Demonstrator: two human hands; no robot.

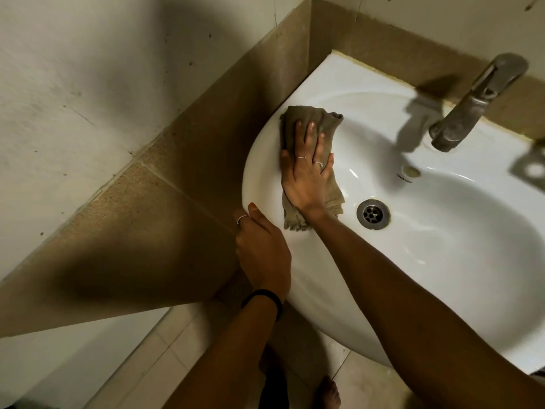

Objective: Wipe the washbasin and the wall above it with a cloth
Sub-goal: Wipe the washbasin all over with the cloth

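A white washbasin (460, 261) fills the right of the view, set into a corner. A folded brown cloth (321, 119) lies on its left rim. My right hand (306, 178) lies flat on the cloth with fingers spread, pressing it against the rim. My left hand (262, 249) grips the basin's outer left edge, thumb on top, a black band on the wrist. The tiled wall (442, 22) above the basin runs along the top.
A dull metal tap (477, 104) stands at the basin's back right. The drain (373, 214) is just right of the cloth. A brown tile band (165, 184) lines the left wall. Bare feet (327, 394) stand on the pale tiled floor below.
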